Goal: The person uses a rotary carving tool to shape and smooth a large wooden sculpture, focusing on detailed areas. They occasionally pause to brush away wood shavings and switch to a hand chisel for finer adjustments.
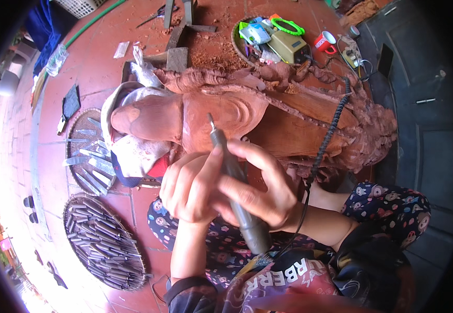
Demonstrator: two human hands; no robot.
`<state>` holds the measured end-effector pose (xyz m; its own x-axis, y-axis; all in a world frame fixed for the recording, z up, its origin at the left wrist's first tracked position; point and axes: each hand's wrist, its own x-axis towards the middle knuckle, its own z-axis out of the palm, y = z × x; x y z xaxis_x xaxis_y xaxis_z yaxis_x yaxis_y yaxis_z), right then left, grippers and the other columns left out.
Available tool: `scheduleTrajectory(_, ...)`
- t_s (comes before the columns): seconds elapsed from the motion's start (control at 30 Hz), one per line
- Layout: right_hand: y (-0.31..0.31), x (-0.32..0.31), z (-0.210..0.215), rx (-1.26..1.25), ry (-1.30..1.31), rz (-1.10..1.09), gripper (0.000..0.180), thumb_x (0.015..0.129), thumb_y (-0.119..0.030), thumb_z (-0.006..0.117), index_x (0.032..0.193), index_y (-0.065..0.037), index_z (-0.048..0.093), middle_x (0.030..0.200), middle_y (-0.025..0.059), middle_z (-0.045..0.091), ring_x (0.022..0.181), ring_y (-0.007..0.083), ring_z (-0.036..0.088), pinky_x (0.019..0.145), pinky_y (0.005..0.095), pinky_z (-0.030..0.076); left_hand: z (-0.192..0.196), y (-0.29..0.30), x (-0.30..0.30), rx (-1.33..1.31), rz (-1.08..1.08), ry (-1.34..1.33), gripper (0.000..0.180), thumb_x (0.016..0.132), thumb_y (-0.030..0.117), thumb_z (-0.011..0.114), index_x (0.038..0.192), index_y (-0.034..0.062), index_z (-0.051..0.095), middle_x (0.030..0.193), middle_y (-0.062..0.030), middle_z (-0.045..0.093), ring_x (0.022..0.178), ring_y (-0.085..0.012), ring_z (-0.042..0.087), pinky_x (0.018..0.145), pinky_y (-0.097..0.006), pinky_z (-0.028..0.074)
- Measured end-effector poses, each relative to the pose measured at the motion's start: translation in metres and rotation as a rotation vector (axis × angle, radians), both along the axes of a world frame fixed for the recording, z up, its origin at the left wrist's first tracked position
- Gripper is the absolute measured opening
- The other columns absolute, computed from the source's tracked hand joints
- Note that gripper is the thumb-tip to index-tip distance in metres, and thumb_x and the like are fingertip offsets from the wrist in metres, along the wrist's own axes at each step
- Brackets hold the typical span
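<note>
Both hands are on a dark grey rotary carving handpiece (231,164), tilted with its thin metal bit up and left. My left hand (192,185) has its fingers curled against the tool's front part. My right hand (263,190) grips the body from the other side, thumb and fingers bent around it. Just beyond the bit lies a large reddish-brown wood carving (221,117), with smooth folds and a rough, ornate right end. Whether the bit touches the wood I cannot tell. A black coiled cord (333,125) crosses the carving and runs down past my right forearm.
White cloth (138,154) lies under the carving's left end. A round tray of flat blades (99,175) and a basket of dark chisels (104,242) are on the left. At the back, a basket holds a beige control box (289,46), near a red mug (325,41). Wooden blocks (177,59) stand behind.
</note>
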<state>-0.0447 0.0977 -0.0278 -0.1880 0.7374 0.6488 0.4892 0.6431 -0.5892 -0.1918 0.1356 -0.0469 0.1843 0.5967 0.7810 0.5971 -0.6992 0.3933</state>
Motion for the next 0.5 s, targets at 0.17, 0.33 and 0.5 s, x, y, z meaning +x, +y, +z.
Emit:
scheduleTrajectory(0.17, 0.0, 0.013, -0.009, 0.037, -0.078, -0.167, 0.028, 0.079, -0.008, 0.074, 0.105, 0.0, 0.072, 0.124, 0.0297, 0.061, 0.098, 0.0349, 0.071, 0.08, 0.0371, 0.058, -0.01, 0.008, 0.025, 0.017, 0.029, -0.034, 0.027, 0.076, 0.006, 0.068, 0.101, -0.0007, 0.072, 0.081, -0.0104, 0.071, 0.078, -0.0242, 0.072, 0.068, -0.031, 0.056)
scheduleTrajectory(0.33, 0.004, 0.019, -0.006, 0.058, -0.03, -0.182, 0.027, 0.078, -0.004, 0.074, 0.104, 0.001, 0.071, 0.12, 0.0287, 0.063, 0.098, 0.0347, 0.071, 0.078, 0.0369, 0.059, 0.001, 0.001, 0.035, -0.148, 0.028, -0.075, 0.027, 0.077, 0.002, 0.068, 0.103, -0.0016, 0.072, 0.086, -0.012, 0.073, 0.075, -0.0222, 0.072, 0.066, -0.03, 0.056)
scheduleTrajectory(0.5, 0.024, 0.021, -0.017, 0.155, -0.012, -0.22, 0.027, 0.073, -0.002, 0.076, 0.1, -0.001, 0.071, 0.11, 0.0249, 0.067, 0.101, 0.0352, 0.07, 0.081, 0.0378, 0.059, -0.002, 0.006, 0.039, -0.225, 0.03, -0.133, 0.043, 0.067, -0.007, 0.066, 0.109, 0.0026, 0.072, 0.09, -0.0118, 0.073, 0.074, -0.022, 0.071, 0.065, -0.029, 0.055)
